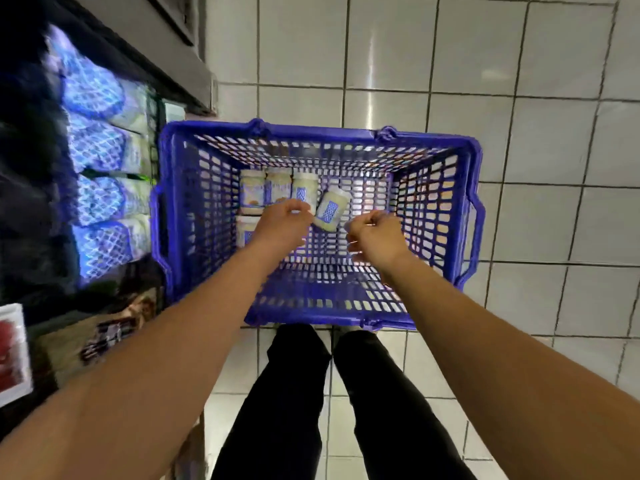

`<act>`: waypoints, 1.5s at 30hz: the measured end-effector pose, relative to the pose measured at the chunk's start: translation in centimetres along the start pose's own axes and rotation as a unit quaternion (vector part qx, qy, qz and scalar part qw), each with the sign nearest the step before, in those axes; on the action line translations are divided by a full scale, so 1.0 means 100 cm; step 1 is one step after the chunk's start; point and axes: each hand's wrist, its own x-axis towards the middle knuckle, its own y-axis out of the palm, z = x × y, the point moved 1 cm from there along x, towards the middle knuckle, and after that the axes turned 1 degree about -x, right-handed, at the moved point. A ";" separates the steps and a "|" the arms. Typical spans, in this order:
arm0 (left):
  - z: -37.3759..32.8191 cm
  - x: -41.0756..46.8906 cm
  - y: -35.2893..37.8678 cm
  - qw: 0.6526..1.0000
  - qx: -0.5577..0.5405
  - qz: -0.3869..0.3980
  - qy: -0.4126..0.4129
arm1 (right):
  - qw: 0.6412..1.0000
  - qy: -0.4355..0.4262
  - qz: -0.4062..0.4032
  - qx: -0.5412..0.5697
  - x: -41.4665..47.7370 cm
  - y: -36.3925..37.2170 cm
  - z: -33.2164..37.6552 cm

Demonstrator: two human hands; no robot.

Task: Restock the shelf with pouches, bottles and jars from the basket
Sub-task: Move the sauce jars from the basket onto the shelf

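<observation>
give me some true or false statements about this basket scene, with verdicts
1. The blue plastic mesh basket stands on a white tiled floor. True.
2. The basket is filled to the rim. False: only a few pale jars with blue labels sit in its far left corner.
3. The left hand and the right hand are both over the basket. True.
4. Every jar stands upright. False: one tilted jar leans between the hands.
5. The blue-and-white patterned pouches are to the right of the basket. False: they are to its left.
</observation>
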 end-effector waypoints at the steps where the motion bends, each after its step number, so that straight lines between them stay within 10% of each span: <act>1: 0.003 0.013 0.004 1.000 0.002 -0.006 0.008 | 1.000 0.007 0.001 -0.005 0.014 0.002 -0.006; 28: 0.045 0.167 0.061 0.899 0.386 -0.136 0.156 | 0.995 0.023 -0.082 -0.051 0.181 0.050 -0.086; 45: 0.074 0.155 0.052 0.995 0.046 0.075 0.048 | 0.999 0.008 -0.002 0.038 0.165 0.023 -0.102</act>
